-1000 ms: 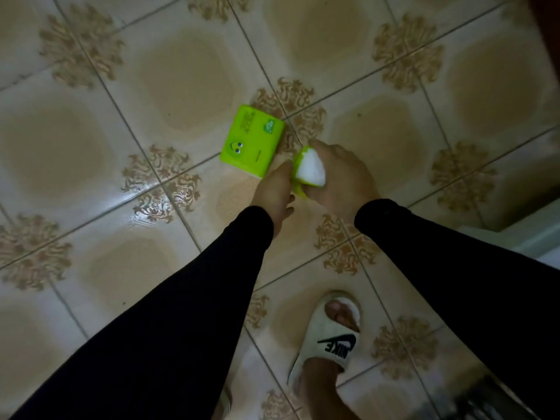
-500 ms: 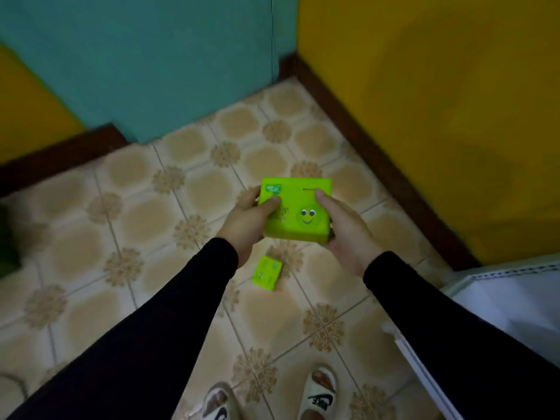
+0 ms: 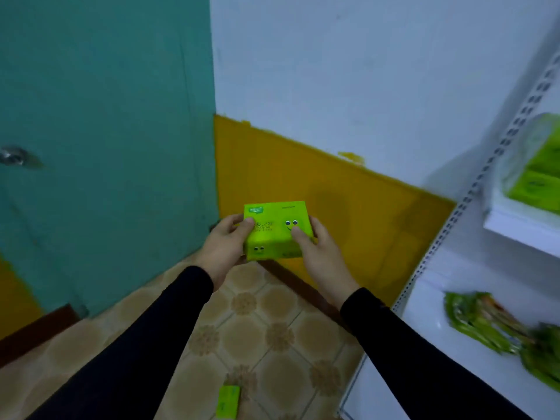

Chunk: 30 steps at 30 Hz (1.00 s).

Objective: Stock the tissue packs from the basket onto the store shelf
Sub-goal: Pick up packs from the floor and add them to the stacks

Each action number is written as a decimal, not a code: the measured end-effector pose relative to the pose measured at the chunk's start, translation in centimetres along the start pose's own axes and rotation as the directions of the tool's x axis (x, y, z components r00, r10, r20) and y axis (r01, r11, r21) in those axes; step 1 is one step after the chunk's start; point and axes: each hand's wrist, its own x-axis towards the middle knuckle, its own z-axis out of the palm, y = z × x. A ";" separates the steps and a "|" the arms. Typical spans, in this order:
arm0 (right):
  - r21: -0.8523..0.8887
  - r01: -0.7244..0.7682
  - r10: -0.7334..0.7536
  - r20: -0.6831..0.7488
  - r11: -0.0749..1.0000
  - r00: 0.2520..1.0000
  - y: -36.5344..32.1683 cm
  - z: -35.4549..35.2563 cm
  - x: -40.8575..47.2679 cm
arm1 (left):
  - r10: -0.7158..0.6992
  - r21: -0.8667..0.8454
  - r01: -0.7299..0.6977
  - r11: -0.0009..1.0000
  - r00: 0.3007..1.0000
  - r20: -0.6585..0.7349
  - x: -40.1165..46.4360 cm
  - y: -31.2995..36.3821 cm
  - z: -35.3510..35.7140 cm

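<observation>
A bright green tissue pack (image 3: 274,230) with a smiley face is held at chest height in front of me. My left hand (image 3: 224,248) grips its left side and my right hand (image 3: 318,253) grips its right side, thumbs on top. A second, smaller green tissue pack (image 3: 228,401) lies on the tiled floor below. The white store shelf (image 3: 515,225) stands at the right, with green tissue packs (image 3: 536,174) on its upper board. No basket is in view.
Green packaged goods (image 3: 497,325) lie on the lower shelf board (image 3: 436,328). A perforated shelf upright (image 3: 472,192) runs diagonally at right. A teal door (image 3: 106,140) fills the left, a yellow-and-white wall (image 3: 333,177) is ahead. Patterned floor tiles (image 3: 257,328) lie below.
I have risen from the floor with a tissue pack in both hands. The view has swung up and right, so the shelf now shows. One pack stays on the floor.
</observation>
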 end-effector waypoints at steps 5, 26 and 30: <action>-0.164 0.084 -0.120 -0.224 0.983 0.967 -7.7 -4.7 -8.5 | 0.133 0.110 -0.171 0.979 0.947 0.292 -5.7 7.5 3.0; -0.281 -0.013 -0.212 -0.750 0.960 0.626 -13.3 -40.1 -37.5 | 0.372 0.001 -0.590 0.807 0.510 0.776 -29.9 15.6 39.4; -0.294 -0.001 -0.232 -0.756 0.956 0.613 -12.3 -48.7 -40.3 | 0.431 0.003 -0.650 0.760 0.507 0.746 -33.6 15.6 48.3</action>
